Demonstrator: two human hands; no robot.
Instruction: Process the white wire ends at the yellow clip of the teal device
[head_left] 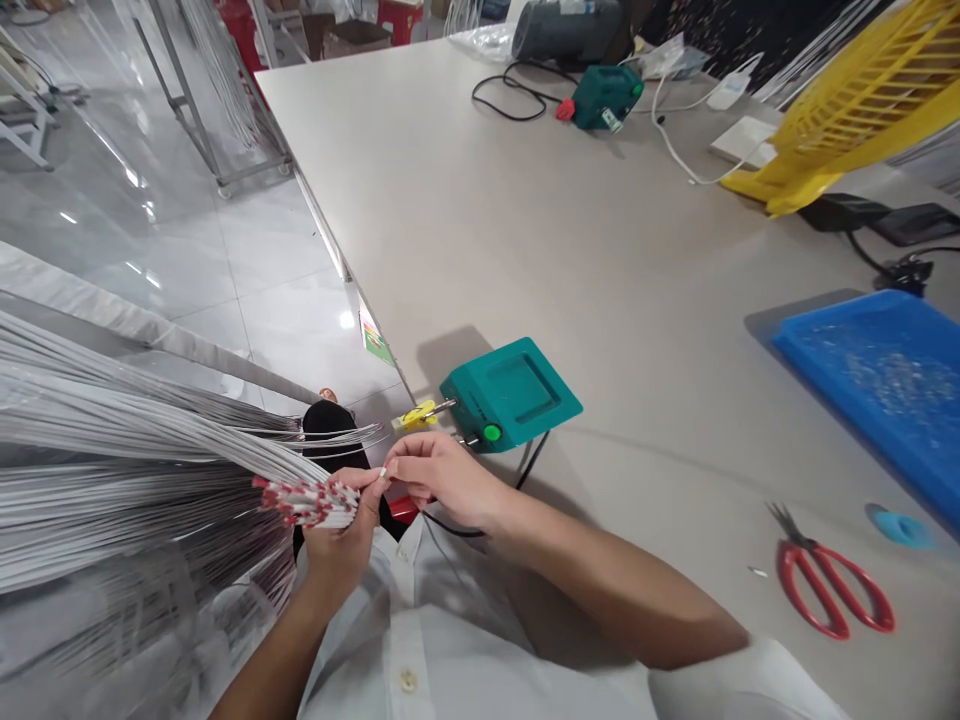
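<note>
My left hand [346, 535] is closed round a bundle of white wires [300, 470] whose cut ends show red tips. My right hand [442, 478] is closed in a pinch against the left thumb and fingertip. A tiny white piece shows between the touching fingertips, too small to name. Just beyond the right hand, at the table edge, stands a teal box-shaped device [517, 395] with a green button. A yellow clip [416, 415] is attached to a metal terminal on its left side. A red object [403, 510] is partly hidden beneath the right hand.
Red-handled scissors [832, 585], a blue tape-like ring [900, 527] and a blue tray [885, 380] of small clear pieces lie on the right. A yellow fan [862, 100] and another teal device [607, 95] stand farther back. Hanging wires [97, 430] fill the left side.
</note>
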